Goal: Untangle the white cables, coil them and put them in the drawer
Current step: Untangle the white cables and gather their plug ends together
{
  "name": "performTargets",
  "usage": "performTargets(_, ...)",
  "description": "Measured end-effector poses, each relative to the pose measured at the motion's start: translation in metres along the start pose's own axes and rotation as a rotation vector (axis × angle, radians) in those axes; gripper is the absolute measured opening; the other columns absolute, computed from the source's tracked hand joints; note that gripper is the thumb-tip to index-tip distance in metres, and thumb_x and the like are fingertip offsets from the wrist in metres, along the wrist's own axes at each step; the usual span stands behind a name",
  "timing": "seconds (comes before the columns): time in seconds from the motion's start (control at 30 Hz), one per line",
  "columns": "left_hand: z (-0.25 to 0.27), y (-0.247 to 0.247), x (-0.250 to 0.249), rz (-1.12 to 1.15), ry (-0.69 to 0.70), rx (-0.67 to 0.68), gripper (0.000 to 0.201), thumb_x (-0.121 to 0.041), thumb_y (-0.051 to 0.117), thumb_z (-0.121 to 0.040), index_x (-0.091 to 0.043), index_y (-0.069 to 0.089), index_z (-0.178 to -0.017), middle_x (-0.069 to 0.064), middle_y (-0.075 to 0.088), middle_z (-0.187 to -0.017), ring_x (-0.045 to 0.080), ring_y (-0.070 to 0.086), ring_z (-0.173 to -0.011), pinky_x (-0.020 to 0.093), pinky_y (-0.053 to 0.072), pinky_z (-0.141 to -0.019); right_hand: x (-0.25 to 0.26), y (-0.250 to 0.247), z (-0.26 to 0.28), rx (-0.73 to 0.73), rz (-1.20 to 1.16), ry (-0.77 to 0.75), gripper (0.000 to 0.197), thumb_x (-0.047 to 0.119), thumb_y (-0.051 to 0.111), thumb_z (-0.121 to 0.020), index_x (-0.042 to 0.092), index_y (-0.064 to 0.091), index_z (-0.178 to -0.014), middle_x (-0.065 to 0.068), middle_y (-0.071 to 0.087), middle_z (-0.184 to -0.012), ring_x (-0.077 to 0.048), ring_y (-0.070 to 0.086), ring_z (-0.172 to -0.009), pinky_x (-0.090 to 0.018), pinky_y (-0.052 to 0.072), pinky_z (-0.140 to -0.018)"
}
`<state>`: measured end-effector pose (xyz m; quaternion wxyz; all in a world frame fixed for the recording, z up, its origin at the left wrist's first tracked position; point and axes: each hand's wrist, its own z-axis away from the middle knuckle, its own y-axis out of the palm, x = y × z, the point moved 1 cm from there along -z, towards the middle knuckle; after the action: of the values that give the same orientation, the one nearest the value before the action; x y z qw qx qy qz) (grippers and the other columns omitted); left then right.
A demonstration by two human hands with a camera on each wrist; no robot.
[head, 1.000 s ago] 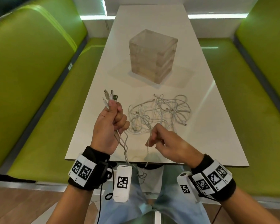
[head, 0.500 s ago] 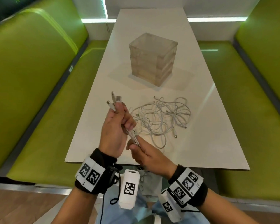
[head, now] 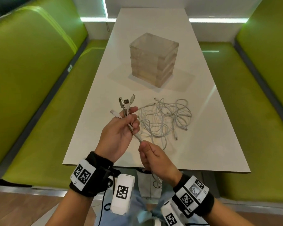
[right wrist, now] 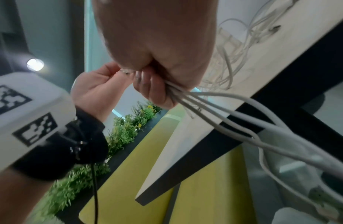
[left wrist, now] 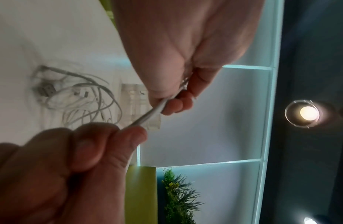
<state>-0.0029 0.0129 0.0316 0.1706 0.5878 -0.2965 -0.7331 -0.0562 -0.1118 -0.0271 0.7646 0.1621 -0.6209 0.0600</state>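
Left hand (head: 119,136): clenched round a bundle of white cables (head: 134,132), plug ends (head: 126,101) fanned above its fingers.
Right hand (head: 155,159): pinched the same strands just below the left grip.
Axis: the strands ran taut between the grips, slanting down toward the person, then hung past the surface (head: 219,136) edge.
Remaining tangle (head: 165,118): on the surface, just beyond and right of both hands.
Drawer unit (head: 153,57): farther back, apparently closed.
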Motion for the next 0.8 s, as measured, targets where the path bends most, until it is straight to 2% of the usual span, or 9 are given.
performTargets(0.07,0.002,-0.003,0.002,-0.044,0.029,0.032,0.021,-0.015,0.046,-0.094,-0.002,0.058,-0.104,-0.001,0.057,-0.072,0.011,0.054,-0.069,0.021,0.047,-0.065,0.002,0.001,0.001,0.015,-0.092,0.039,0.036,0.044,0.037,-0.089,0.014,0.038,-0.069,0.015,0.035,-0.049,-0.003,0.029,-0.043,-0.015,0.026,-0.041)
performTargets(0.17,0.004,-0.004,0.003,-0.231,0.084,-0.002,0.024,-0.021,0.043,-0.089,-0.003,0.058,-0.093,0.0,0.064,-0.067,0.014,0.066,-0.07,0.024,0.054,-0.069,0.0,0.004,-0.001,0.102,-0.015,0.012,0.037,0.043,0.035,-0.091,0.013,0.042,-0.072,0.014,0.042,-0.051,-0.004,0.037,-0.045,-0.017,0.034,-0.047)
performTargets(0.3,0.009,-0.006,0.007,-0.322,0.067,-0.021,0.024,-0.027,0.046,-0.09,-0.006,0.056,-0.085,-0.002,0.052,-0.057,0.013,0.054,-0.051,0.022,0.048,-0.054,0.014,-0.003,-0.006,0.094,0.411,-0.062,0.039,0.051,0.038,-0.092,0.019,0.059,-0.102,0.003,0.061,-0.1,-0.002,0.059,-0.088,-0.02,0.049,-0.08)
performTargets(0.4,0.012,-0.006,0.013,-0.371,0.019,-0.013,0.026,-0.027,0.043,-0.094,-0.007,0.055,-0.082,-0.005,0.043,-0.055,0.009,0.034,-0.047,0.019,0.033,-0.049,0.047,-0.015,-0.013,-0.059,0.323,-0.215,0.06,0.052,0.048,-0.086,0.03,0.033,-0.14,0.005,0.046,-0.138,0.005,0.047,-0.119,-0.012,0.042,-0.096)
performTargets(0.5,0.014,-0.002,0.021,-0.426,-0.029,0.044,0.028,-0.032,0.05,-0.095,-0.007,0.057,-0.085,-0.005,0.041,-0.057,0.009,0.029,-0.048,0.019,0.027,-0.048,0.077,-0.024,-0.023,0.03,0.243,-0.343,0.071,0.027,0.056,-0.092,0.037,0.013,-0.148,0.008,0.031,-0.152,-0.002,0.038,-0.134,-0.024,0.037,-0.107)
performTargets(0.57,0.015,0.0,0.024,-0.456,-0.055,0.108,0.027,-0.032,0.048,-0.094,-0.014,0.059,-0.077,-0.004,0.042,-0.058,0.009,0.031,-0.049,0.02,0.029,-0.049,0.089,-0.023,-0.03,0.123,0.31,-0.352,0.061,0.021,0.055,-0.093,0.034,0.025,-0.145,0.006,0.042,-0.144,-0.005,0.044,-0.13,-0.023,0.043,-0.099)
performTargets(0.63,0.017,0.004,0.025,-0.467,-0.092,0.156,0.028,-0.028,0.045,-0.095,-0.014,0.055,-0.072,-0.004,0.045,-0.059,0.009,0.033,-0.049,0.019,0.031,-0.049,0.095,-0.02,-0.035,0.12,0.341,-0.328,0.034,0.022,0.051,-0.095,0.021,0.05,-0.13,0.001,0.062,-0.116,-0.006,0.059,-0.11,-0.023,0.049,-0.085)
performTargets(0.7,0.018,0.008,0.026,-0.497,-0.125,0.181,0.031,-0.019,0.041,-0.101,-0.01,0.048,-0.071,-0.004,0.048,-0.059,0.009,0.036,-0.049,0.019,0.033,-0.049,0.095,-0.016,-0.038,0.081,0.373,-0.304,0.019,0.022,0.048,-0.097,0.014,0.06,-0.11,-0.001,0.065,-0.089,-0.005,0.064,-0.087,-0.027,0.052,-0.077)
performTargets(0.8,0.019,0.008,0.026,-0.506,-0.142,0.188,0.03,-0.013,0.04,-0.1,-0.011,0.048,-0.07,-0.005,0.047,-0.058,0.01,0.037,-0.049,0.02,0.033,-0.049,0.093,-0.01,-0.036,0.097,0.383,-0.295,0.019,0.022,0.046,-0.098,0.012,0.062,-0.098,0.001,0.062,-0.073,-0.009,0.068,-0.08,-0.026,0.054,-0.067)
